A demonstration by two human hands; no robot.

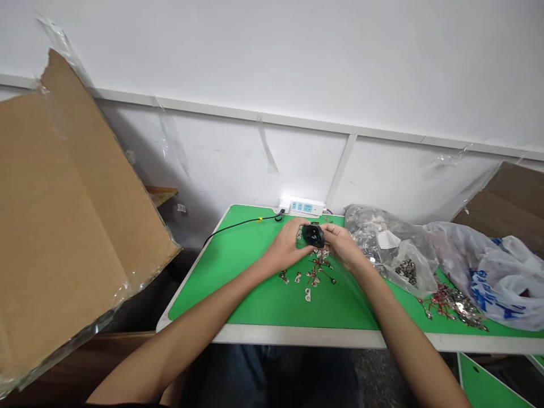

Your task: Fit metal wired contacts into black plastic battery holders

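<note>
Over the green table mat, a small black plastic housing [314, 236] with a recessed face is held up between my two hands. My left hand [285, 245] grips it from the left, thumb below and fingers above. At its right side, the fingers of my right hand [341, 245] are closed against it; whether they also pinch a smaller part cannot be made out. Beneath my hands lie small metal contact pieces [315, 277], some on red wires. One flat metal piece [307, 294] sits apart, closer to the table's front edge.
Against the wall stands a white power strip [302, 206] with a black cable [238, 228] running left. Clear plastic bags [386, 238] of metal parts and a parts pile [461, 309] occupy the right. A large cardboard box [72, 226] leans at left.
</note>
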